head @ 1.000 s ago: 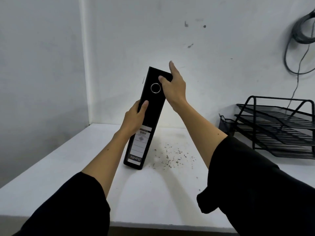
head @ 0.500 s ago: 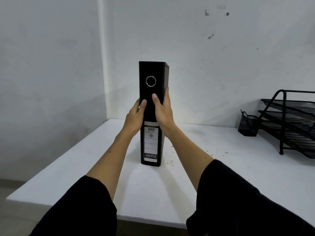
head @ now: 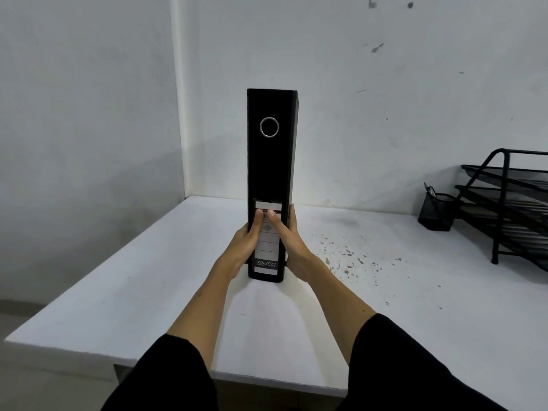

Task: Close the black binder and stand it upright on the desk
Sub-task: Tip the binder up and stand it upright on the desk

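Black binder [head: 271, 161] closed and upright on the white desk [head: 148, 292], spine facing the camera, metal finger ring [head: 269, 127] near the top, white spine label [head: 267, 237] lower down. Clasped low between both hands: left hand [head: 243, 247] pressed to the left side, thumb lying across the label; right hand [head: 293, 247] pressed to the right side, thumb likewise on the label. Bottom edge touching the desktop, near the far wall. Dark specks [head: 345, 256] scattered just right of the base. Black mesh pen cup [head: 437, 210] and black wire tray rack [head: 516, 209] well apart at far right.
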